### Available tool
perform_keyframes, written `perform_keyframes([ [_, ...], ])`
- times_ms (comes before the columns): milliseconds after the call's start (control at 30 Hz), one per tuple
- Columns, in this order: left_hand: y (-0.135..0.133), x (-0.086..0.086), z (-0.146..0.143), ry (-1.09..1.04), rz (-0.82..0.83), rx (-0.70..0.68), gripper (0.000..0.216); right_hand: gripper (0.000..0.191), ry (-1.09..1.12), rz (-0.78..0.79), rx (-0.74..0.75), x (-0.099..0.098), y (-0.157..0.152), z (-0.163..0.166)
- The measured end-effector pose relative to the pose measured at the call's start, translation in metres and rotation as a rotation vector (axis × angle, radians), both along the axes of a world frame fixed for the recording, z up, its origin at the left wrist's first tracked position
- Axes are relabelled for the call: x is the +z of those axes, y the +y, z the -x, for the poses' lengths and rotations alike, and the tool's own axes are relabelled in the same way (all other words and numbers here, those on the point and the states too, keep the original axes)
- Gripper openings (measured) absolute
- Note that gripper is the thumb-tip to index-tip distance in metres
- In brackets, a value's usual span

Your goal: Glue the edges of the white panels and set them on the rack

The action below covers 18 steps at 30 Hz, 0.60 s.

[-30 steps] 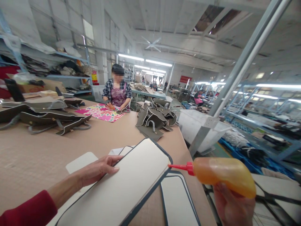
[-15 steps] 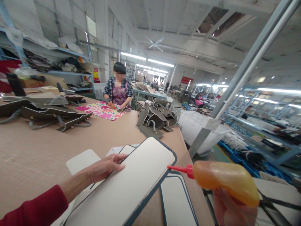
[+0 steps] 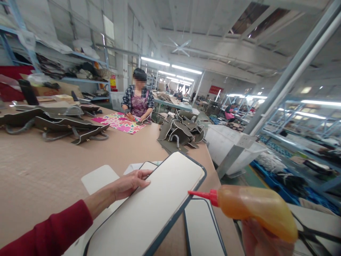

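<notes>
My left hand (image 3: 130,184) grips the left edge of a long white panel with a dark blue border (image 3: 157,208), held tilted above the table. My right hand (image 3: 262,240) holds an orange squeeze bottle (image 3: 257,208) on its side. The bottle's red nozzle (image 3: 201,194) points left at the panel's right edge. A second white panel with a dark border (image 3: 201,231) lies flat on the table under the bottle. More white pieces (image 3: 99,177) lie beneath my left forearm.
A pile of olive bag parts (image 3: 182,133) sits further along the brown table (image 3: 53,163). Dark bags with handles (image 3: 61,124) lie at the left. A person (image 3: 138,101) works over a floral sheet (image 3: 119,122). A white bin (image 3: 229,145) and a metal post (image 3: 282,85) stand right.
The view has shifted slightly, so everything sits further right in frame. The panel's far end has risen a little and the bottle's nozzle stays at its right edge.
</notes>
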<state>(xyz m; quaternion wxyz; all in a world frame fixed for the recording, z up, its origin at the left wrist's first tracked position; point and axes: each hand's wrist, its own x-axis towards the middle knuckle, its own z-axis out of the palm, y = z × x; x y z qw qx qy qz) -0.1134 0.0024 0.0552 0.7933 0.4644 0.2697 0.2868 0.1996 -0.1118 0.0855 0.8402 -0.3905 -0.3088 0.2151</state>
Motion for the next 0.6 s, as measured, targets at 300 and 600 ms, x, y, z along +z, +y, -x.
perform_keyframes([
  [300,0.0039,0.0006,-0.0046,-0.001,0.000,0.010,0.065,0.042,-0.059,-0.059,-0.017,0.0020,0.0019,0.0038],
  [600,0.0052,0.0027,-0.0048,-0.009,-0.002,0.034,0.065,0.038,-0.027,-0.024,-0.013,0.0067,0.0018,0.0070],
])
